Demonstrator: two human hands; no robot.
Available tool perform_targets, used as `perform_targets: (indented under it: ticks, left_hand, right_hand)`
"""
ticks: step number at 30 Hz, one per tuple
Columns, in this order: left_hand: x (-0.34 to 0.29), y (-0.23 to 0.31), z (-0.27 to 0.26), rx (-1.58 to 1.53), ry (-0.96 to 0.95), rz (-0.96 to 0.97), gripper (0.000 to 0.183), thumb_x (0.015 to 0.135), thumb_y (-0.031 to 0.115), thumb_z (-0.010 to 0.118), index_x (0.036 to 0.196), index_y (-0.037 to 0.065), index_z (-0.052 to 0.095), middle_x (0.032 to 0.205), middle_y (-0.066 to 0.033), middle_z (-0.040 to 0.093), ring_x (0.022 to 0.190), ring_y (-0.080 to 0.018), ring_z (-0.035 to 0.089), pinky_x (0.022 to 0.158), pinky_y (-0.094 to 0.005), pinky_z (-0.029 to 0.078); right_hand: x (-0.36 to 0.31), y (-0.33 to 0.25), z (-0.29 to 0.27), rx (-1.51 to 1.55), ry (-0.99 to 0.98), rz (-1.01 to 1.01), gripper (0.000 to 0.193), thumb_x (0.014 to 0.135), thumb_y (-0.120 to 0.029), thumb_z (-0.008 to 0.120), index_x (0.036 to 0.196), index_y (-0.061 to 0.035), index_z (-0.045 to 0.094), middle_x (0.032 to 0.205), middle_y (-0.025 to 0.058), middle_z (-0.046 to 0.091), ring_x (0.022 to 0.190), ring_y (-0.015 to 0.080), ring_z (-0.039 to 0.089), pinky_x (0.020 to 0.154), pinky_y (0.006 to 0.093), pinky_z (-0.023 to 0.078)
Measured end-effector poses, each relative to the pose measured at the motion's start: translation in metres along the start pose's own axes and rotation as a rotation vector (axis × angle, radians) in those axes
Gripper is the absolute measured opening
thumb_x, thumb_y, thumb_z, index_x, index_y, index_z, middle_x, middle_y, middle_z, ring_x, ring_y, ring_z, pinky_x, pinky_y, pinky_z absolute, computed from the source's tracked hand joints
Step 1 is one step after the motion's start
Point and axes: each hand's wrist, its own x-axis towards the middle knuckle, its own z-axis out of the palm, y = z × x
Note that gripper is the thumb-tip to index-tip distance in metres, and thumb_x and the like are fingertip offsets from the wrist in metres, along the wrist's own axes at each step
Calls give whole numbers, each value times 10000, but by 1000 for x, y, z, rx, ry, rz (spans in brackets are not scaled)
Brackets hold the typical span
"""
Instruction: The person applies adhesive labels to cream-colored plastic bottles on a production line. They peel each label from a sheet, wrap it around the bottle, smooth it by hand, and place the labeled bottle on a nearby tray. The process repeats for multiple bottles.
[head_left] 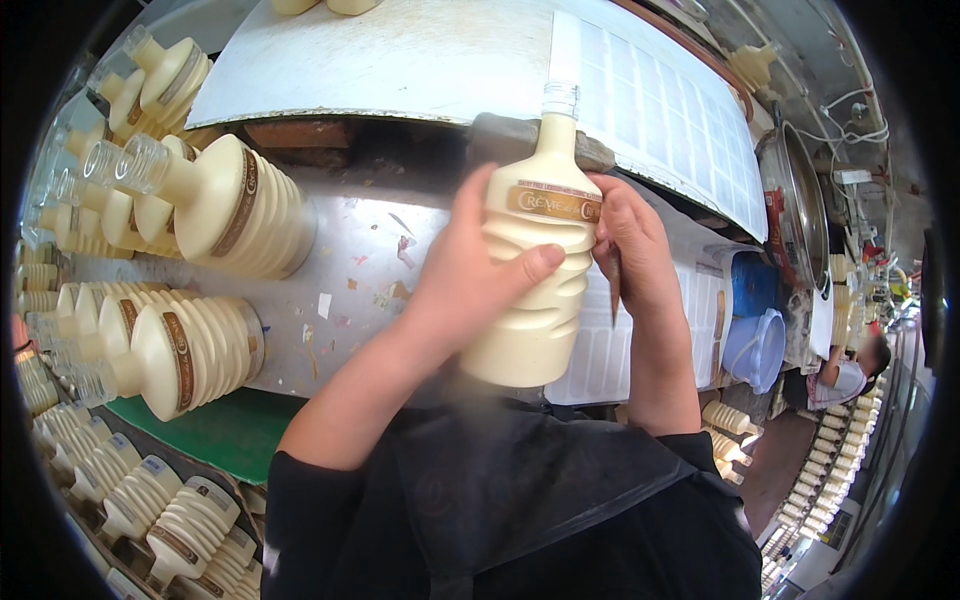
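Observation:
A cream-coloured bottle (530, 340) with a wavy ribbed body and a clear threaded neck stands nearly upright before me, slightly tilted. My left hand (470, 260) is wrapped round its left side, the thumb lying across the ribs. A gold-brown label (553, 202) runs across the bottle's shoulder. At the label's right end, the fingers of my right hand (638, 245) are closed, touching the bottle's side. From them a thin brown strip (614, 288) hangs down; it looks like part of a label, though its upper end is hidden.
Several similar labelled bottles (240, 215) lie or stand on the left of the speckled metal table (345, 270). Beyond is a white board (400, 60) with a gridded sheet (665, 110). A blue-violet bucket (757, 350) stands right. Another person (845, 380) sits far right beside long rows of bottles.

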Motion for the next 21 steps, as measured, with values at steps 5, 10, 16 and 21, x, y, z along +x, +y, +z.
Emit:
perform_targets:
  ticks: [5,10,16,21]
  left_hand:
    - [-4,6,2,-10,-38,-35,778,896,257,780,1501,-9,369,1339,-142,614,1233,-218,608,1041,-370,500]
    - [-9,17,11,354,54,75,752,867,303,800,1442,15,409,1218,-235,670,1111,-385,687,934,-445,541]
    - [-10,20,14,447,89,99,794,867,328,795,1444,-34,386,1166,-260,683,1061,-426,696,883,-476,554]
    - [-11,22,14,466,93,23,782,853,322,778,1480,25,417,1223,-189,699,1130,-306,702,967,-401,539]
  right_hand:
    - [-9,10,-4,115,-29,59,481,1095,-433,500,1315,-14,586,796,-73,501,656,-3,406,569,164,356]
    - [-11,17,-1,162,-26,63,498,1108,-437,457,1321,-4,580,763,-82,496,570,-16,369,483,146,309]
    - [-9,18,3,144,15,81,505,1109,-448,443,1308,-7,587,747,-82,503,539,-9,363,462,170,292]
    - [-11,17,2,134,2,69,518,1107,-463,436,1295,-7,594,746,-75,503,534,4,369,459,187,284]
